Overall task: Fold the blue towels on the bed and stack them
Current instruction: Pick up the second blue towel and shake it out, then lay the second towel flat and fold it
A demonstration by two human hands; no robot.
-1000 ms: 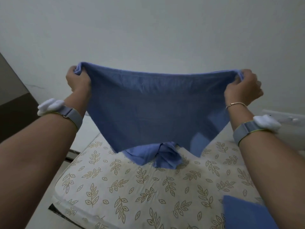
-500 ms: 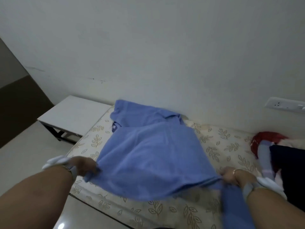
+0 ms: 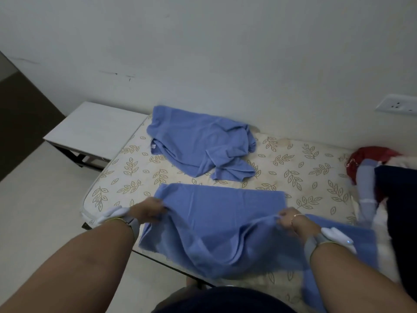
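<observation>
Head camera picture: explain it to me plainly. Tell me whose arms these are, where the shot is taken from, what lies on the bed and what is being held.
There is no machine here. A person wears a wide-angle camera on the head, so you look forward and down along their own two bare arms. Each wrist carries a grey band with a small white device.

The left hand and the right hand each pinch an edge of one blue towel, whose far part lies flat on the leaf-patterned mattress.

Behind it lies a crumpled blue towel, not yet folded. Another blue cloth lies partly under the right forearm. At the right edge are red and dark clothes. A low white table stands beside the bed, against the wall.
</observation>
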